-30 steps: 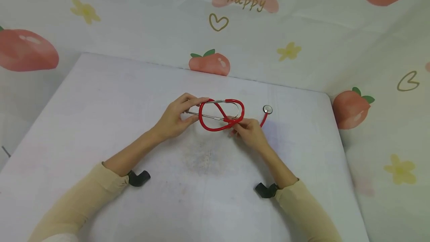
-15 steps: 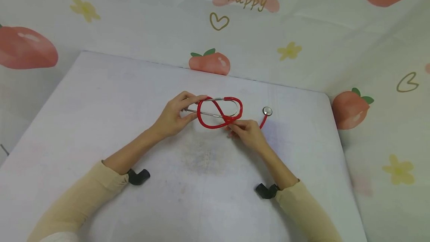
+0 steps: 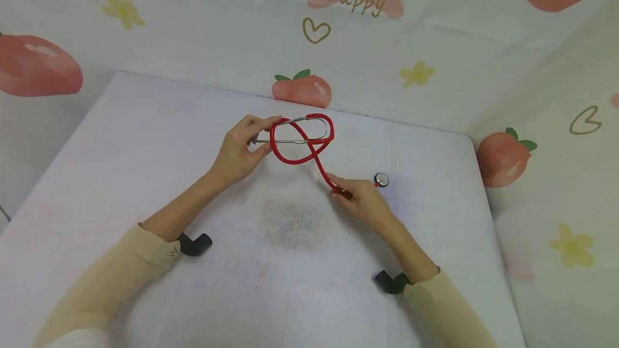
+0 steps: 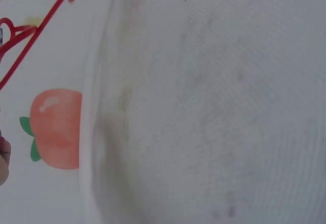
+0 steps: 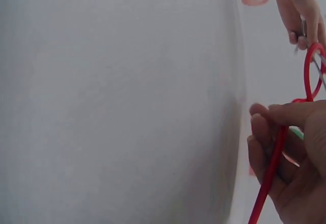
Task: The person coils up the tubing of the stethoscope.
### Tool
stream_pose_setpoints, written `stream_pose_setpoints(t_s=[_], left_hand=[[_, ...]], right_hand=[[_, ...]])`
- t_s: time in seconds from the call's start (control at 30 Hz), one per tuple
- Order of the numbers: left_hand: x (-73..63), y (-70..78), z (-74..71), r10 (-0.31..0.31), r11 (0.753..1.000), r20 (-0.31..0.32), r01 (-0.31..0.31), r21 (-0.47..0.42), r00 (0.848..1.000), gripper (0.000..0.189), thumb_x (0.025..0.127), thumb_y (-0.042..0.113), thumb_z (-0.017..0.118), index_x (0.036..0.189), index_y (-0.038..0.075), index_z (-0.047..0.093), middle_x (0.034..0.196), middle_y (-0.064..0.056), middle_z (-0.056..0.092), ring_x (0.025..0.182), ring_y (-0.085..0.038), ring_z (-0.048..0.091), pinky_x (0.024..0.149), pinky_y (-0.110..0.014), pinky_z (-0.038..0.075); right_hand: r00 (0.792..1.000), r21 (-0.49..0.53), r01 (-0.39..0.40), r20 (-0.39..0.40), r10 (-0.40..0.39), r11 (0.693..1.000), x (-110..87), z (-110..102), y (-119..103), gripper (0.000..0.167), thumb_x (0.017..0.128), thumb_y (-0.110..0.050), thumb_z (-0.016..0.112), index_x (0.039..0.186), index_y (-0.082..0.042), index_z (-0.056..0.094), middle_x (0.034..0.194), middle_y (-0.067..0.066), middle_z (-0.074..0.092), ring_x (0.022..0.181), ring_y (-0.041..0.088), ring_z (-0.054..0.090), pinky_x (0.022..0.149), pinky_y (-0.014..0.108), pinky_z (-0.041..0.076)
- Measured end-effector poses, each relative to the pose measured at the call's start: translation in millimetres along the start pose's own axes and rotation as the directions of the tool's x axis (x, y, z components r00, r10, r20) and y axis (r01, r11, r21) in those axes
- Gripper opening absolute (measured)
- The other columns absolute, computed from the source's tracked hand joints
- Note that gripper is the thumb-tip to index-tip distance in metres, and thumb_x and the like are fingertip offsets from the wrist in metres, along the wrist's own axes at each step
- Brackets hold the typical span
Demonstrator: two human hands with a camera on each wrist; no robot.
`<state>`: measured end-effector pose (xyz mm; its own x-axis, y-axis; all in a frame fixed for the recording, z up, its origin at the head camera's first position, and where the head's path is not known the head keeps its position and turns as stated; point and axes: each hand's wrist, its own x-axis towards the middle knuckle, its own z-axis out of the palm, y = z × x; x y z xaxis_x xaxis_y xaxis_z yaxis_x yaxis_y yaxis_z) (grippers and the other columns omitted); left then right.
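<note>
A stethoscope with red tubing (image 3: 293, 162) hangs between my two hands over the table. My left hand (image 3: 238, 149) grips its metal ear tubes (image 3: 285, 141) at the ear end, where a loop of the tubing passes round them. Lower and to the right, my right hand (image 3: 365, 200) pinches the single red tube between thumb and fingers, as the right wrist view shows with the tube (image 5: 270, 178) running across the palm. Beyond that hand the round chest piece (image 3: 381, 179) sticks out. In the left wrist view only a stretch of red tube (image 4: 38, 28) and some fingertips show.
The white table (image 3: 290, 294) has a greyish stain in its middle. Behind and to the right hangs a pale cloth (image 3: 232, 31) printed with peaches, hearts and flowers. Black curved pieces (image 3: 195, 244) sit at both sleeve cuffs.
My left hand has moved up and left with the ear tubes and loop. My right hand has slid down the tube, away from the loop, and the chest piece has dropped closer to it.
</note>
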<state>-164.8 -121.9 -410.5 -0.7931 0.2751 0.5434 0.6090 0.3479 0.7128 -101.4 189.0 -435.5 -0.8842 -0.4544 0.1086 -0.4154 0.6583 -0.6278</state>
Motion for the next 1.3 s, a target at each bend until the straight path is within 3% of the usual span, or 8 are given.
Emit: stream_pose_setpoints(t_s=[0.1, 0.27, 0.43, 0.7, 0.97, 1.13, 1.3], left_hand=[[0.3, -2.2, -0.8, -0.02, 1.0, -0.016, 0.02, 0.01, 1.0, 0.059, 0.084, -0.007, 0.073, 0.137, 0.017, 0.062, 0.107, -0.006, 0.062, 0.087, -0.019, 0.049, 0.068, -0.037, 0.043], [1.1, -3.1, -0.4, -0.026, 1.0, -0.033, 0.026, 0.006, 0.999, 0.055, 0.085, -0.002, 0.075, 0.136, 0.017, 0.064, 0.102, -0.007, 0.061, 0.083, -0.024, 0.05, 0.067, -0.04, 0.043], [2.1, -1.6, 0.9, -0.011, 1.0, -0.027, 0.012, 0.021, 1.0, 0.053, 0.085, 0.001, 0.076, 0.134, 0.014, 0.064, 0.101, -0.008, 0.06, 0.084, -0.025, 0.051, 0.068, -0.033, 0.042], [0.6, 3.3, 3.5, -0.012, 0.999, 0.013, 0.012, 0.052, 1.0, 0.056, 0.085, 0.002, 0.077, 0.137, 0.016, 0.062, 0.105, -0.009, 0.061, 0.089, -0.02, 0.052, 0.07, -0.033, 0.045], [-1.0, 3.4, 5.9, 0.002, 0.998, -0.001, -0.001, 0.07, 1.0, 0.055, 0.085, -0.002, 0.075, 0.136, 0.014, 0.063, 0.103, -0.009, 0.06, 0.089, -0.02, 0.053, 0.068, -0.034, 0.045], [-2.5, 3.9, 4.2, 0.01, 0.995, 0.032, -0.013, 0.099, 0.999, 0.056, 0.085, -0.001, 0.074, 0.137, 0.017, 0.062, 0.106, -0.009, 0.06, 0.093, -0.021, 0.056, 0.071, -0.035, 0.048], [-3.7, 3.3, 2.8, -0.012, 0.992, 0.072, 0.002, 0.128, 0.997, 0.058, 0.085, -0.004, 0.072, 0.137, 0.018, 0.062, 0.107, -0.01, 0.06, 0.091, -0.026, 0.057, 0.067, -0.033, 0.045]], right_hand=[[0.999, -0.07, 0.041, 0.02, -0.04, 0.997, -1.8, -1, -5, 0.054, 0.087, -0.006, 0.076, 0.137, -0.017, 0.062, 0.094, 0.004, 0.075, 0.064, 0.01, 0.053, 0.056, 0.023, 0.046], [0.995, -0.104, 0.087, 0.05, -0.082, 0.991, -3.8, -5, -16, 0.052, 0.089, -0.008, 0.074, 0.138, -0.018, 0.061, 0.089, -0.001, 0.074, 0.063, 0.008, 0.051, 0.057, 0.023, 0.045], [0.983, -0.15, 0.157, 0.118, -0.14, 0.976, -3.5, -10, -27, 0.049, 0.093, -0.013, 0.069, 0.14, -0.019, 0.059, 0.076, -0.008, 0.068, 0.062, 0.006, 0.049, 0.058, 0.024, 0.044], [0.973, -0.22, 0.169, 0.191, -0.127, 0.961, -2.0, -6, -34, 0.048, 0.094, -0.011, 0.067, 0.141, -0.017, 0.058, 0.09, -0.005, 0.073, 0.077, 0.008, 0.064, 0.071, 0.028, 0.052], [0.953, -0.268, 0.223, 0.262, -0.152, 0.937, -3.3, 4, -38, 0.05, 0.093, -0.007, 0.065, 0.142, -0.018, 0.058, 0.094, -0.001, 0.073, 0.086, 0.013, 0.068, 0.078, 0.032, 0.054], [0.95, -0.264, 0.271, 0.231, -0.212, 0.926, -7.0, 4, -37, 0.044, 0.092, -0.009, 0.067, 0.136, -0.014, 0.063, 0.085, -0.004, 0.067, 0.072, 0.01, 0.059, 0.068, 0.025, 0.05], [0.932, -0.183, 0.36, 0.113, -0.345, 0.915, -9.7, -3, -34, 0.034, 0.087, -0.005, 0.074, 0.121, -0.009, 0.073, 0.078, -0.006, 0.061, 0.063, 0.006, 0.046, 0.057, 0.018, 0.041]])
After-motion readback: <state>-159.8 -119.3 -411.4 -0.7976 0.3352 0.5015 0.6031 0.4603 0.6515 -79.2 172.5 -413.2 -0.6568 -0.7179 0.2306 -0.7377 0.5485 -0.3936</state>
